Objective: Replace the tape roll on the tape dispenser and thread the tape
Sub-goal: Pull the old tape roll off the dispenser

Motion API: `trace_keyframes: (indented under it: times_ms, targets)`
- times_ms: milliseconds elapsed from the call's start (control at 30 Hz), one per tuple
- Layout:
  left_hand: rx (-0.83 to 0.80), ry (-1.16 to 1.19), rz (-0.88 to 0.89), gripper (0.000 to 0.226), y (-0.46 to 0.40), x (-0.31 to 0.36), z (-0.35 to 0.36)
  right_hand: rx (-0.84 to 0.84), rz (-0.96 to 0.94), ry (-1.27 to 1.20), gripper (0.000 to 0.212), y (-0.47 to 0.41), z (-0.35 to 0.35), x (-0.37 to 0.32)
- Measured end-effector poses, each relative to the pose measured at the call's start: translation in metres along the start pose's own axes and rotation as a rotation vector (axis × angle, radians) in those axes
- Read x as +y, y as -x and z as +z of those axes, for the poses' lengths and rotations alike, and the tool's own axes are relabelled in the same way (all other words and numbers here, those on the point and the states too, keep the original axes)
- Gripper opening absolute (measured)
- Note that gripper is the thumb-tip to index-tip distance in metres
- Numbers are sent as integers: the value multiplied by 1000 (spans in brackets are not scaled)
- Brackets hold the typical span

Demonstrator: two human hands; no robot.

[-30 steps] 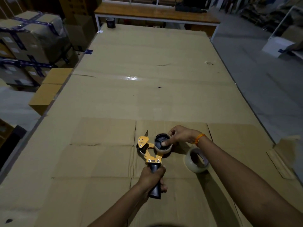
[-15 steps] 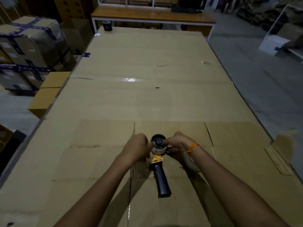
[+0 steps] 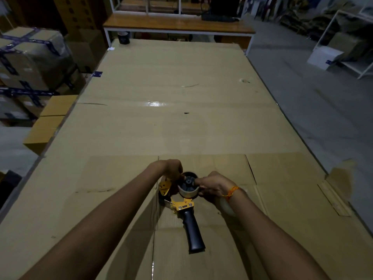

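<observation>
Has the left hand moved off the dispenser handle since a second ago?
Yes. The left hand has left the black handle, now lying free on the cardboard, and gone forward to the dispenser's head.

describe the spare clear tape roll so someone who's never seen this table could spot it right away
Start at the big cardboard-covered table and come to its near end, where both hands work on the yellow tape dispenser. Just right of the dispenser, mostly hidden under the right hand and its orange wristband, lies the clear tape roll. It is pale and translucent, and it lies apart from the dispenser.
</observation>
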State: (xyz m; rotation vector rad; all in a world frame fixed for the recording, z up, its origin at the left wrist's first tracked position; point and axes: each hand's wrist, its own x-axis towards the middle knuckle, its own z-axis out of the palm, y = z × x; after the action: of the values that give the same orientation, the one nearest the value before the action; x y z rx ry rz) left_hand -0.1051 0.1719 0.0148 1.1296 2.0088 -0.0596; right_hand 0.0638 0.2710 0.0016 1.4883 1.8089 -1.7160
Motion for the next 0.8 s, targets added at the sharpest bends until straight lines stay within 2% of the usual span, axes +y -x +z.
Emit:
trace_keyframes:
  times_ms: [100, 167, 500, 800]
  targets:
    - [-37, 96, 8, 34, -9, -8, 2, 3, -11, -9, 21, 1, -1, 2]
    - [-41, 129, 19, 32, -13, -15, 3, 8, -28, 2, 19, -4, 1, 4]
    - [-81, 144, 57, 41, -22, -25, 4, 23, -92, 136, 31, -10, 3, 9]
    - [-24, 130, 18, 35, -17, -16, 7, 57, -157, 190, 37, -5, 6, 11]
